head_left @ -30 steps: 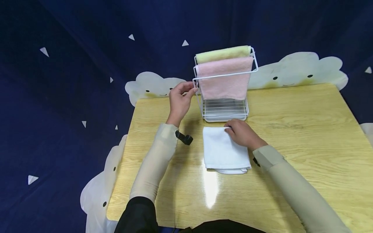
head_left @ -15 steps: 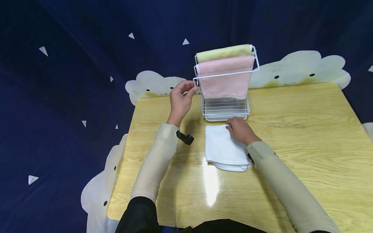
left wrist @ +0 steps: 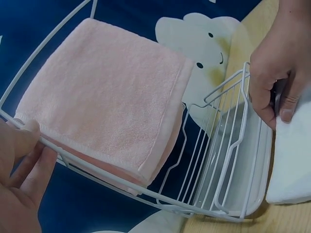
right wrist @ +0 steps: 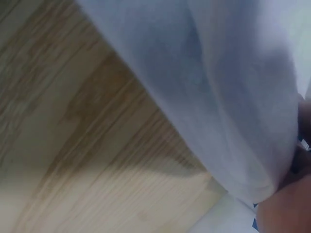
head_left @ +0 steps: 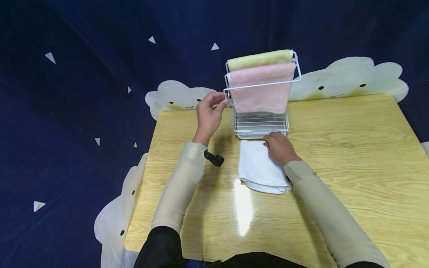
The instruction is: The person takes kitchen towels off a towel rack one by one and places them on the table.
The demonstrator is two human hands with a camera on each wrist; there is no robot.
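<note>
A white wire rack [head_left: 264,126] stands at the table's far middle, with a pink towel [head_left: 259,89] and a yellow towel [head_left: 259,59] hung over its rails. My left hand [head_left: 209,111] pinches the rack's front rail at its left corner. In the left wrist view the pink towel [left wrist: 107,97] hangs behind that rail, where my left hand [left wrist: 22,179] holds the wire. A folded white towel [head_left: 258,165] lies flat just before the rack's base. My right hand [head_left: 279,147] grips its far edge, fingers curled over it [left wrist: 279,63]. The right wrist view shows only blurred white towel [right wrist: 218,87] and wood.
The yellow wooden table [head_left: 352,141] stretches bare to the right of the rack and towards me. A small black device [head_left: 214,159] sits at my left wrist. Pale cloud-shaped cutouts [head_left: 348,78] and dark blue cloth surround the table.
My right hand has slid the white towel away from me, up to the rack's base. The left hand has kept its hold on the rail.
</note>
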